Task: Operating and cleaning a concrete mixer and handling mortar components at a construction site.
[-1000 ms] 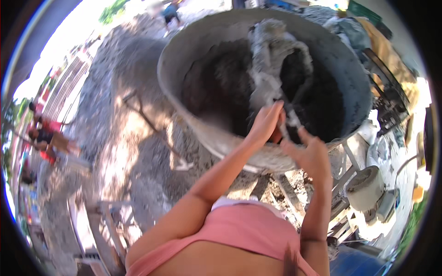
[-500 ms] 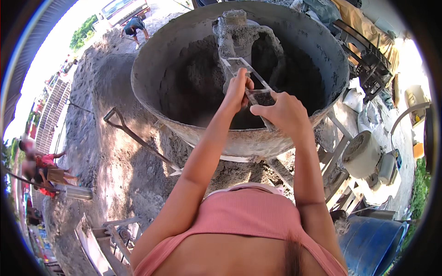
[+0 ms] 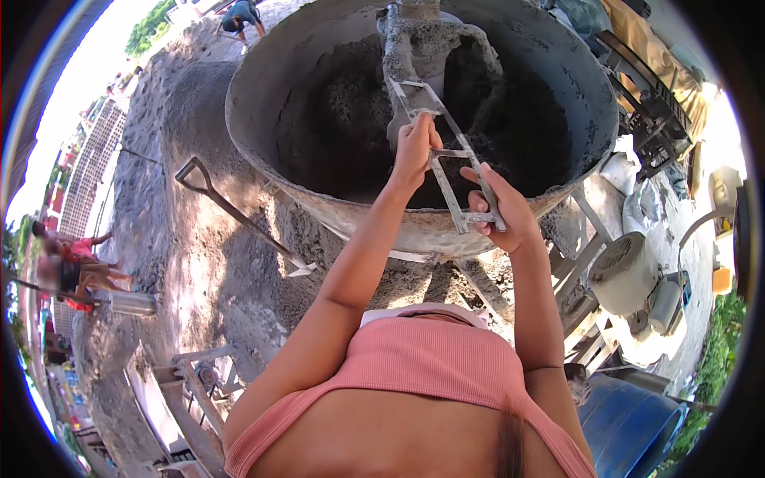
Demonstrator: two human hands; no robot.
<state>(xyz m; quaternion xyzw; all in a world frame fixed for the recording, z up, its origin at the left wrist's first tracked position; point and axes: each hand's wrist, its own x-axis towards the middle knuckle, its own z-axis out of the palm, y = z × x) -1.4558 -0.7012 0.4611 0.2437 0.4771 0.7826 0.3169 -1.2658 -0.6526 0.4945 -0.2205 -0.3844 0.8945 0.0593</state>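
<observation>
My left hand (image 3: 417, 150) is closed around the side of a narrow, ladder-shaped metal frame (image 3: 453, 153) with crossbars, crusted with grey residue. Lower down, my right hand (image 3: 510, 213) grips the right rail near the frame's near end, thumb and fingers on either side of it. The frame slants from upper left to lower right over the front rim of a big round mixing pan (image 3: 319, 203). Dark grey mix (image 3: 343, 131) lies inside the pan. Behind the frame's far end stands the pan's cement-caked mixing arm (image 3: 440, 44).
A shovel (image 3: 239, 227) leans left of the pan, beside sandy heaps (image 3: 199, 131). A motor housing (image 3: 625, 275) and a blue barrel (image 3: 633, 422) stand at right. A wooden stand (image 3: 179, 406) is at lower left. People (image 3: 76, 267) are at far left; another person (image 3: 239, 17) bends over behind.
The frame has turned so its openings show more plainly. My right hand has shifted down and right along it, while my left hand keeps its hold. The view has tilted slightly.
</observation>
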